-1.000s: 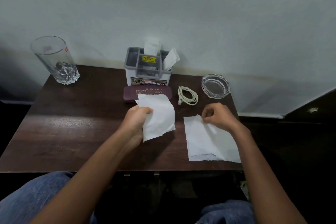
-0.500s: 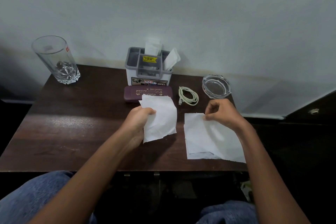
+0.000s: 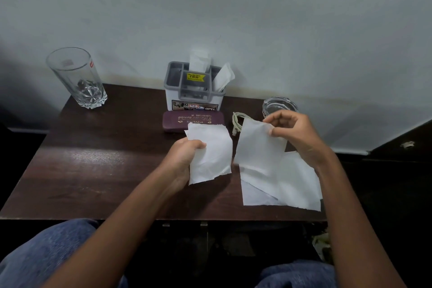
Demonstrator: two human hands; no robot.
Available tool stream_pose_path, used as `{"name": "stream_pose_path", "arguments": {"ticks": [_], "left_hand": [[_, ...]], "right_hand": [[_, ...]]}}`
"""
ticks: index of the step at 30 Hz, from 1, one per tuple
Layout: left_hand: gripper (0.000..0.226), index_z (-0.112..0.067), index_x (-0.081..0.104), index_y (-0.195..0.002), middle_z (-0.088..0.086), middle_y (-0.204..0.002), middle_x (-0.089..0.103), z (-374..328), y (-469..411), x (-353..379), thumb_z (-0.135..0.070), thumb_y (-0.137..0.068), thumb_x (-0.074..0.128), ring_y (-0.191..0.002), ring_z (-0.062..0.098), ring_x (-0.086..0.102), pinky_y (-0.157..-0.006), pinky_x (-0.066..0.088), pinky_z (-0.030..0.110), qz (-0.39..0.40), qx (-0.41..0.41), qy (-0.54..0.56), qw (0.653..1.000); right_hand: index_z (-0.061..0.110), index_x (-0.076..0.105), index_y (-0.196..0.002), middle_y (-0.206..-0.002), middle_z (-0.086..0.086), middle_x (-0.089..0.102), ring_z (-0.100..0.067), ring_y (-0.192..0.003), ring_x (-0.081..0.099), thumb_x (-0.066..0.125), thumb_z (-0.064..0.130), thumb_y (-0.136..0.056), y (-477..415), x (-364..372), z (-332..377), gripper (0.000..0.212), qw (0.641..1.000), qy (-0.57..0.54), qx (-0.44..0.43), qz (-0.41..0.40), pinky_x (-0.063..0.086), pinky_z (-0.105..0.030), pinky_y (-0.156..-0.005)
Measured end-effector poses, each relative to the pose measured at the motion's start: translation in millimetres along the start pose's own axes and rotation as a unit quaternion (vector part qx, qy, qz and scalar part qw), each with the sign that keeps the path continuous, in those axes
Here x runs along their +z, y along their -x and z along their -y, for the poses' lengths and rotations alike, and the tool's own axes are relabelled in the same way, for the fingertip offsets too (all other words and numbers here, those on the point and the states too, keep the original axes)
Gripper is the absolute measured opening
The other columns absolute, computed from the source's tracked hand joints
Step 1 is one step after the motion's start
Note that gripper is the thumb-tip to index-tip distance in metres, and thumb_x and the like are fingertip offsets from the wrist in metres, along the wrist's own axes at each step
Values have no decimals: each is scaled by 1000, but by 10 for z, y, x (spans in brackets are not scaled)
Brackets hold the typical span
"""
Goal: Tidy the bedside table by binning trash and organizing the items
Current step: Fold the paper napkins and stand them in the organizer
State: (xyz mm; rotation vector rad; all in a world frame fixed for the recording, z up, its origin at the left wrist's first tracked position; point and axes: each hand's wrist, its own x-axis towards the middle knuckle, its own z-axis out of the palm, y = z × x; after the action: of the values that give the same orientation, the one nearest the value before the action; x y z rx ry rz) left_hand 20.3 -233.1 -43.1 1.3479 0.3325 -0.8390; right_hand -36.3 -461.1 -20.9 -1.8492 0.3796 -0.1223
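Now the left hand (image 3: 184, 156) clutches a torn white tissue (image 3: 211, 152) above the dark table (image 3: 98, 170); the right hand (image 3: 294, 134) pinches a second thin, creased tissue sheet (image 3: 259, 149), lifting its corner.

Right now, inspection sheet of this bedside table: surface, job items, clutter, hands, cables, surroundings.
Surface: dark wooden table, glossy.
Job's things: tissue in left hand; second tissue lifted by right hand; more tissue lying flat at the front right.
Clutter: glass, organizer, spectacle case, ashtray.
Grippers: left hand and right hand each grip a tissue.
Cables: coiled white cable.
Surroundings: pale wall; no bin seen.
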Motion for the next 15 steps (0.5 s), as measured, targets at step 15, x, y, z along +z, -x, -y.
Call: {"name": "stream_pose_path", "arguments": {"ticks": [15], "left_hand": [[34,-5,58,-120,14,-102,70,3,31,19,-8,-88,49,-83,28,68,-67,57,41,146,-96,79,981]], "right_hand": [[18,63,-63,-70,1,62,-13,-60,57,65,5,-54,195,93,610,16,949,-203,-45,237,48,-21,-53]]}}
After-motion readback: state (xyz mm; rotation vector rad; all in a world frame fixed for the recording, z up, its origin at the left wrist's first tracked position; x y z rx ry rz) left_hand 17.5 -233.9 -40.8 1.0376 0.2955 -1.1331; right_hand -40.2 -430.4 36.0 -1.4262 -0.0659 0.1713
